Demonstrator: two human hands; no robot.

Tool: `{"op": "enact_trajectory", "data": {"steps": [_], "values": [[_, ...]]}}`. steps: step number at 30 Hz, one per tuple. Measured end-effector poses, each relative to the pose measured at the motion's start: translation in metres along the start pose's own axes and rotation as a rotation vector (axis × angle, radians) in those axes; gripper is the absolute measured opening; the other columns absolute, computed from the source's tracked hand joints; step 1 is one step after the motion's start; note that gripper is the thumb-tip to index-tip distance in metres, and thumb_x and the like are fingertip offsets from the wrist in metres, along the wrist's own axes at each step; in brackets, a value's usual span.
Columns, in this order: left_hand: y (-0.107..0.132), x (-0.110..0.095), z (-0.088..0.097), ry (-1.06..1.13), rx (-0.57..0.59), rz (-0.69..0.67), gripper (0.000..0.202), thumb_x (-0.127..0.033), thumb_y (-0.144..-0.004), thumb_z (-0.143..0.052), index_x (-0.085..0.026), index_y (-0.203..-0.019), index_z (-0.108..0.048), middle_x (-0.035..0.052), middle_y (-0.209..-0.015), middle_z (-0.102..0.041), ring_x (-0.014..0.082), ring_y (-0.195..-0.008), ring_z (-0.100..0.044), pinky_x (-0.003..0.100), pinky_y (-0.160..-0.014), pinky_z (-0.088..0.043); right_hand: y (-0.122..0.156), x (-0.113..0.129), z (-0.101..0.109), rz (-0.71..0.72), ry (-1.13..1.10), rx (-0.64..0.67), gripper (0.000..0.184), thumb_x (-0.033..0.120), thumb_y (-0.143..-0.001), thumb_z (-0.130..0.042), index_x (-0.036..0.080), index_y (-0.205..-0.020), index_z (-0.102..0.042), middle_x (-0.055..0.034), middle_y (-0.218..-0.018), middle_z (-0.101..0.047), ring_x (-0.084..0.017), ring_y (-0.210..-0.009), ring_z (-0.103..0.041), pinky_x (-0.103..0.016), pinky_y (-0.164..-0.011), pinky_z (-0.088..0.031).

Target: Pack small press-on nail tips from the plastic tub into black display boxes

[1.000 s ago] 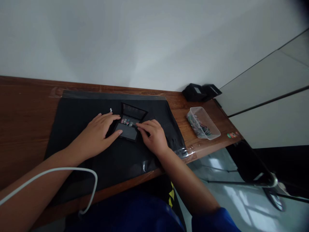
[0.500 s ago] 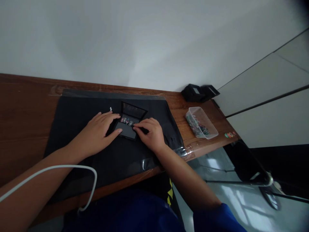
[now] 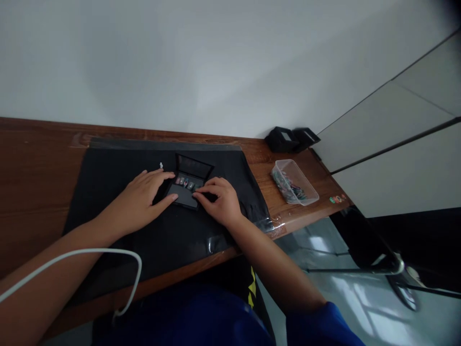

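A small black case point(image 3: 185, 197) lies on the dark mat, its windowed lid point(image 3: 194, 166) raised at the back. Several small coloured pieces point(image 3: 185, 182), which look like false nails, sit in a row inside it. My left hand point(image 3: 135, 206) holds the case at its left side, thumb on the front part and forefinger by the lid. At the right end of the row, my right hand point(image 3: 224, 203) has thumb and forefinger pinched together low over the case. Whatever is between those fingertips is too small to make out.
The black mat point(image 3: 144, 254) is taped to a wooden table point(image 3: 32, 178). A clear plastic bin point(image 3: 306, 192) of small packets stands to the right, with black boxes point(image 3: 283, 139) behind it. A white cable point(image 3: 104, 250) crosses my left forearm. A tiny white item point(image 3: 161, 165) lies beyond my left fingers.
The whole view has shifted slightly, so everything on the table appears a little further left. Both hands stay at the case, with the right fingers still pinched at the row's right end.
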State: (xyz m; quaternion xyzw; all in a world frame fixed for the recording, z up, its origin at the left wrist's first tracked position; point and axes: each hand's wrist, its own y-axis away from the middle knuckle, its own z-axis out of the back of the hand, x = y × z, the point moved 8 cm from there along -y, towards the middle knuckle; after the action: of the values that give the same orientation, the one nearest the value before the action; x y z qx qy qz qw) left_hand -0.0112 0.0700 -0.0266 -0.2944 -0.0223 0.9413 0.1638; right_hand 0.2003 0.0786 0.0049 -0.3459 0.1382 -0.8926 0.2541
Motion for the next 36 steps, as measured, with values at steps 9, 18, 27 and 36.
{"op": "enact_trajectory", "data": {"steps": [9,18,27,36], "values": [[0.001,-0.004,0.004,0.016,0.001,-0.003,0.074,-0.072,-0.104,-0.047,-0.019,-0.154,-0.061,0.018,-0.163,-0.065,0.0435,-0.161,-0.049,0.068,-0.138,-0.03,0.016,0.023,0.075,0.159,0.128,-0.207,0.018,0.032,-0.104,-0.073,0.026,-0.093,-0.086,-0.0043,-0.088,-0.082,-0.019,-0.079,-0.075,-0.036,-0.077,-0.057],[0.002,-0.006,0.003,0.015,0.001,-0.014,0.072,-0.067,-0.105,-0.05,-0.021,-0.16,-0.057,0.0167,-0.165,-0.063,0.042,-0.162,-0.048,0.069,-0.138,-0.03,0.033,-0.132,0.231,-0.563,0.753,0.006,0.04,0.043,-0.096,-0.069,0.017,-0.121,-0.086,-0.0144,-0.106,-0.085,-0.03,-0.091,-0.078,-0.04,-0.082,-0.059],[0.003,-0.005,0.002,0.015,0.021,0.004,0.079,-0.069,-0.105,-0.047,-0.014,-0.163,-0.054,0.0198,-0.168,-0.059,0.0424,-0.164,-0.046,0.067,-0.139,-0.028,0.047,-0.198,0.223,-0.688,0.88,0.397,0.045,0.049,-0.099,-0.068,0.022,-0.13,-0.087,-0.0173,-0.116,-0.087,-0.033,-0.103,-0.081,-0.037,-0.075,-0.054],[0.002,-0.006,0.002,0.008,0.029,-0.004,0.079,-0.07,-0.106,-0.046,-0.017,-0.164,-0.052,0.0182,-0.168,-0.059,0.0416,-0.163,-0.047,0.067,-0.14,-0.027,0.052,-0.195,0.248,-0.758,0.86,0.223,0.032,0.043,-0.093,-0.073,0.021,-0.109,-0.091,-0.0147,-0.099,-0.087,-0.033,-0.092,-0.081,-0.037,-0.073,-0.053]]}}
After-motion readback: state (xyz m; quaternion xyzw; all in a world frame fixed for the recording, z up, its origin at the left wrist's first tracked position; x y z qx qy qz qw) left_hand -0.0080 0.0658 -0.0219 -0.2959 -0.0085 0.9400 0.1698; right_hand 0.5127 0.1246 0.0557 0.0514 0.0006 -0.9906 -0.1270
